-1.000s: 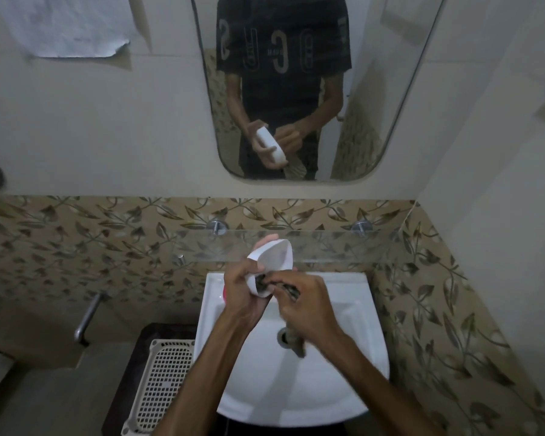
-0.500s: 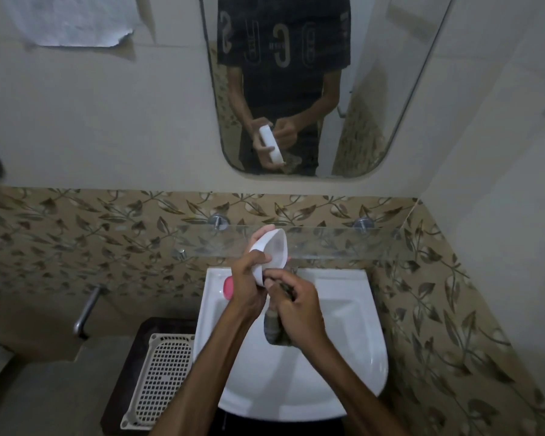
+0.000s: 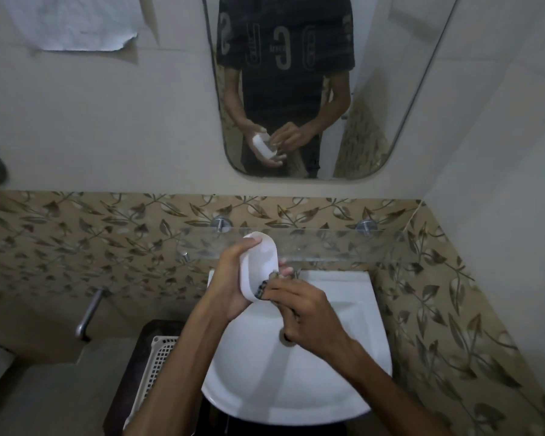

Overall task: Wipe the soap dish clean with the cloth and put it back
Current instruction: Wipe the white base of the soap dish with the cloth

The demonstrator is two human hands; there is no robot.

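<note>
My left hand (image 3: pixel 230 278) grips a white oval soap dish (image 3: pixel 260 262) and holds it tilted above the back of the white washbasin (image 3: pixel 353 372). The dish's hollow side faces me. My right hand (image 3: pixel 302 313) holds a dark patterned cloth (image 3: pixel 263 287) bunched in its fingers. The cloth is pressed into the lower end of the dish. Most of the cloth is hidden under my right hand.
A glass shelf (image 3: pixel 343 247) runs along the leaf-patterned tiles just behind the dish. A mirror (image 3: pixel 296 89) hangs above it. A white perforated basket (image 3: pixel 161 357) stands left of the basin, and a metal tap (image 3: pixel 87 313) sticks out of the wall further left.
The dish has turned so more of its hollow faces me. My right hand has moved the cloth from under the dish into its lower end, and the dangling cloth is no longer seen.
</note>
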